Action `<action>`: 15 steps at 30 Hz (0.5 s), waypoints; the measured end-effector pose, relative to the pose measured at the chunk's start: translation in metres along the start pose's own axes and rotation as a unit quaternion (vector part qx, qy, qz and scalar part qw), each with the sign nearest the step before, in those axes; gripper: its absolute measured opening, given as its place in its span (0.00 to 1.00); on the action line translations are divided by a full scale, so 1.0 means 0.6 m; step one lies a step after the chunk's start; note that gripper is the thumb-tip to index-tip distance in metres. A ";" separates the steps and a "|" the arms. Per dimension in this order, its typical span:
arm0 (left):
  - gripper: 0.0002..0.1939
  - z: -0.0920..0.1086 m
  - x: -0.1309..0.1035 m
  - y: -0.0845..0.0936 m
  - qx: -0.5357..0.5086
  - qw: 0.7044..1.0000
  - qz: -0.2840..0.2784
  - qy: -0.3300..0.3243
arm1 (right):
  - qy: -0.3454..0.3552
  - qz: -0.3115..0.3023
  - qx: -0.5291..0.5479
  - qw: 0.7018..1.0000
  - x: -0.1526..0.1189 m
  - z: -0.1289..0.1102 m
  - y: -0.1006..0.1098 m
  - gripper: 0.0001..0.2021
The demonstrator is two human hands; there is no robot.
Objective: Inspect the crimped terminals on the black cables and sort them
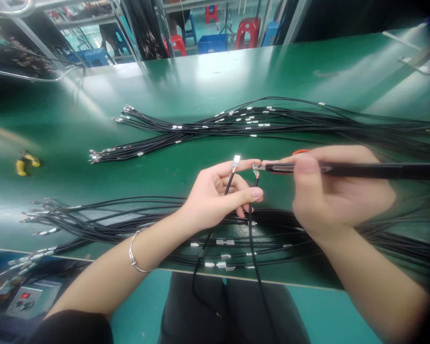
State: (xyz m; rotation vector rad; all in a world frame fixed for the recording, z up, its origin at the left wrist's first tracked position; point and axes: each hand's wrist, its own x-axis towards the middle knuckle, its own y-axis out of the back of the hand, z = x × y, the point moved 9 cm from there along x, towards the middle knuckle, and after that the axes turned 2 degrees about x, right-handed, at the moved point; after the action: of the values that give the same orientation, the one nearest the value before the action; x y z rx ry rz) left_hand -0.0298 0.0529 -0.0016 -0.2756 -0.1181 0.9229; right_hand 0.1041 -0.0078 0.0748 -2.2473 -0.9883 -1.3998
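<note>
My left hand (218, 193) is closed in a pinch on a black cable (251, 239), with two metal-tipped ends standing up above the fingers. One end carries a flat silver connector (236, 162). The other end's small metal connector (255, 169), with a bit of orange at its base, is close to my left index fingertip. My right hand (337, 186) grips a slim, black, pen-shaped tool (365, 170) lying level, its narrow tip at that smaller connector. Whether the tip touches it, I cannot tell. Something orange (301, 152) shows behind my right thumb, mostly hidden.
Black cable bundles with silver connectors lie across the green table (208, 86): one far bundle (186, 127) and one near bundle (118, 224) under my hands. Yellow-handled cutters (27, 162) lie at left. A grey box (34, 298) stands lower left. Stools (247, 33) stand beyond.
</note>
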 end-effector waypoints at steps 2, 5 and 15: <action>0.29 0.000 0.000 0.001 0.006 1.000 0.003 -0.002 | -0.012 -0.013 -0.013 1.000 0.000 0.001 -0.002 0.04; 0.30 -0.002 0.001 0.002 0.015 1.000 0.005 0.000 | -0.018 -0.033 -0.012 0.999 0.002 0.000 -0.007 0.05; 0.29 -0.004 0.002 0.005 0.029 1.000 0.006 -0.011 | -0.064 -0.084 0.027 0.994 -0.005 0.013 -0.021 0.07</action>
State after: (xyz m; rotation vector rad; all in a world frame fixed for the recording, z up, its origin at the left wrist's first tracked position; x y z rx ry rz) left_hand -0.0309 0.0551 -0.0046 -0.2128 -0.1110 0.9402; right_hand 0.0995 0.0046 0.0674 -2.2823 -1.2668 -1.2901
